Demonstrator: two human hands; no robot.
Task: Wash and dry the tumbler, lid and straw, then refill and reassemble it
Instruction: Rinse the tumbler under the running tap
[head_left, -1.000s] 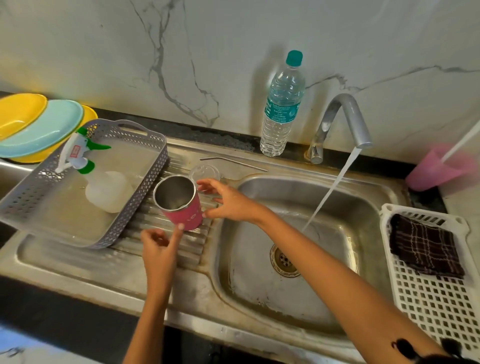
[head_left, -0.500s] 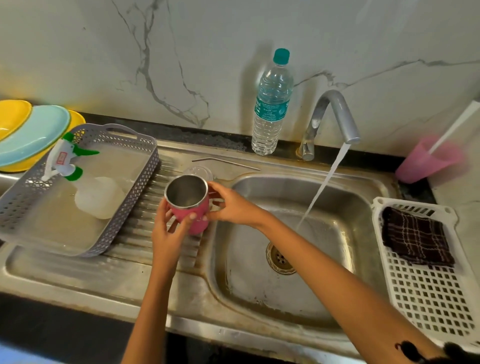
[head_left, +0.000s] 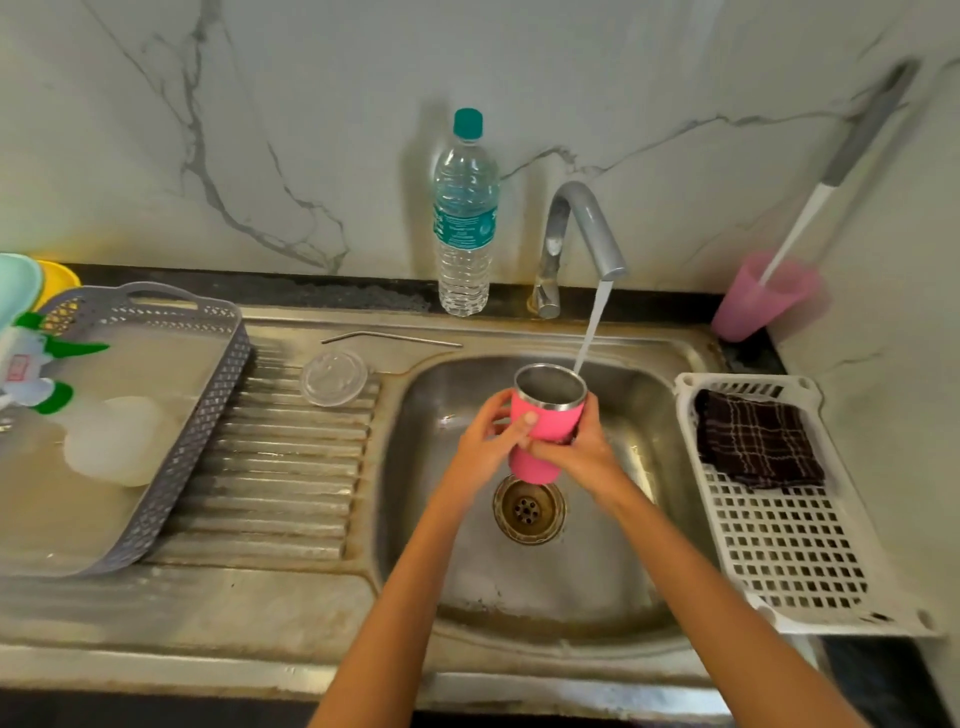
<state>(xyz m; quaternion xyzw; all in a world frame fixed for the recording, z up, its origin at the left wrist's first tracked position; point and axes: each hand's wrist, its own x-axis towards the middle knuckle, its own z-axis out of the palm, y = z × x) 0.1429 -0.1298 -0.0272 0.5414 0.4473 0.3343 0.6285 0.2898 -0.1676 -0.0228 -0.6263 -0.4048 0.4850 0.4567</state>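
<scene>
**Fig.** Pink tumbler (head_left: 545, 434) held mouth-up over the sink drain (head_left: 529, 512); left hand (head_left: 483, 449) and right hand (head_left: 589, 454) curl fingers round its wall. Tap stream (head_left: 592, 327) meets the far rim: probable splash outward, or slip from wet grip.

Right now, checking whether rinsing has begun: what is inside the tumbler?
Only bare steel wall shows inside the tumbler. Its bottom is hidden by the near wall; the water stream reaches its far rim.
</scene>
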